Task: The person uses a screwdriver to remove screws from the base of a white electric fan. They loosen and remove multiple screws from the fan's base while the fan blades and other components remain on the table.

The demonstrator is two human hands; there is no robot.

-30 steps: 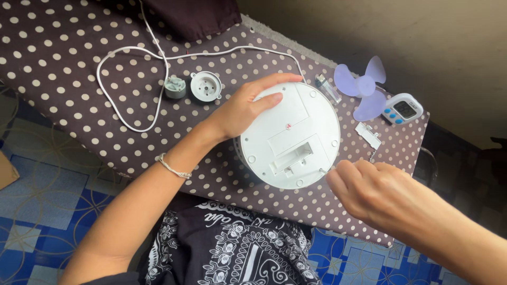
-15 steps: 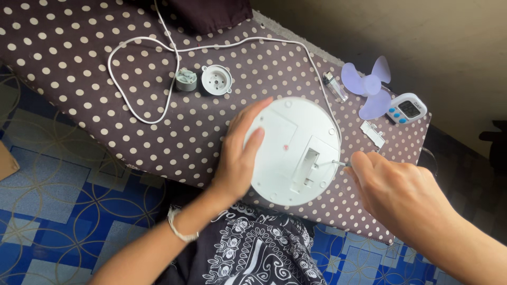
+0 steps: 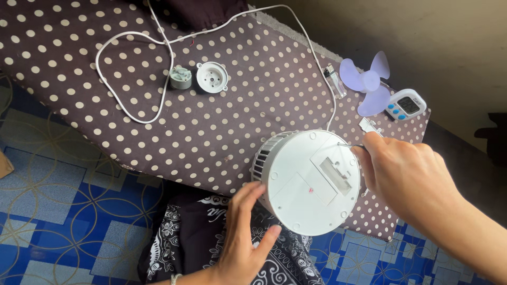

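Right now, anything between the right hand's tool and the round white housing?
Nothing visible. The right hand holds a thin metal tool whose tip already meets the rim of the round white fan housing. The left hand steadies the housing's lower left edge, away from the tool. The white cord runs behind the housing.

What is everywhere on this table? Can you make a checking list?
Surface: dotted brown cloth over a board.
Job's things: round white fan body, flat back up, at the near edge; thin metal tool touching its rim.
Clutter: pale purple fan blade, small timer, lighter, white round cap, grey motor, small white clip.
Hands: left hand steadies the body; right hand grips the tool.
Cables: white cord looping across.
Surroundings: blue patterned floor.
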